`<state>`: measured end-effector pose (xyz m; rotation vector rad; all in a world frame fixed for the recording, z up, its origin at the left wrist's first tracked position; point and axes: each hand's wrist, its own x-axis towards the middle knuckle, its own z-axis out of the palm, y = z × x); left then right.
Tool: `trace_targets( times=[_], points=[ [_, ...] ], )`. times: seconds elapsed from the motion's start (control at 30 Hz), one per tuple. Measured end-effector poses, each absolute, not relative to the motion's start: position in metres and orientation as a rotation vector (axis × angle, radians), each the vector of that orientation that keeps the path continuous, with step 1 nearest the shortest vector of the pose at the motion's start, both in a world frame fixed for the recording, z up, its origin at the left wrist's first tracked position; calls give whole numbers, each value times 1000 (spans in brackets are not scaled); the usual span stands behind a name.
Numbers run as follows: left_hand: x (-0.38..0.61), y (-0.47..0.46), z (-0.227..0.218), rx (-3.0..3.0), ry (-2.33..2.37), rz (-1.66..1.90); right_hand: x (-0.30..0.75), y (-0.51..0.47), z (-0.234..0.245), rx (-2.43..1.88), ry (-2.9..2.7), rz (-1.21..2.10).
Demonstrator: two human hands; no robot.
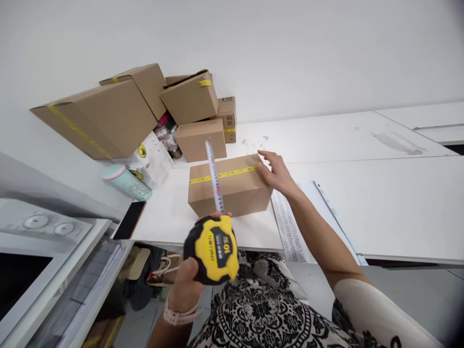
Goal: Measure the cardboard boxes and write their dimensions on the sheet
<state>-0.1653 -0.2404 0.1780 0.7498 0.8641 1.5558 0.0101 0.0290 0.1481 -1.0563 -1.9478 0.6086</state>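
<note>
The left hand (188, 282) grips a yellow-and-black tape measure (212, 249), near centre; its stiff blade (214, 176) may buckle. The right hand (277, 171), fingers spread, steadies the light-looking (taped) brown cardboard box (228, 191) at its right end.

Tape measure (211, 249) was yellow and black, its blade (214, 176) white with dark marks. Box (229, 185) on the table (380, 193) was plain brown cardboard with a yellow tape strip across the top. Stacked boxes (119, 108) behind were the same brown, some with yellow tape. Table was white. Bottle (126, 181) was mint green with a pink lid. Phone (129, 220) was black. Paper sheet (290, 227) was white with fine grey print. Clothing (261, 309) had a black-and-white floral pattern. Wrist strap (177, 315) was pale pink.
</note>
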Motion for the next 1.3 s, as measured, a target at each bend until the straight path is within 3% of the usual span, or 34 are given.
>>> trace_targets(
  times=[0.13, 0.33, 0.87, 1.3],
  points=[
    [-140, -241, 166, 727, 819, 1452, -13, 58, 173, -969, -2061, 560],
    [-128, -232, 160, 745, 789, 1394, -52, 84, 191, -894, -2209, 820],
    [-113, -239, 161, 768, 714, 1222, -70, 95, 176, -996, -2134, 1044],
    [-114, -239, 162, 792, 719, 1218, -70, 96, 174, -1013, -2174, 1025]
  ],
)
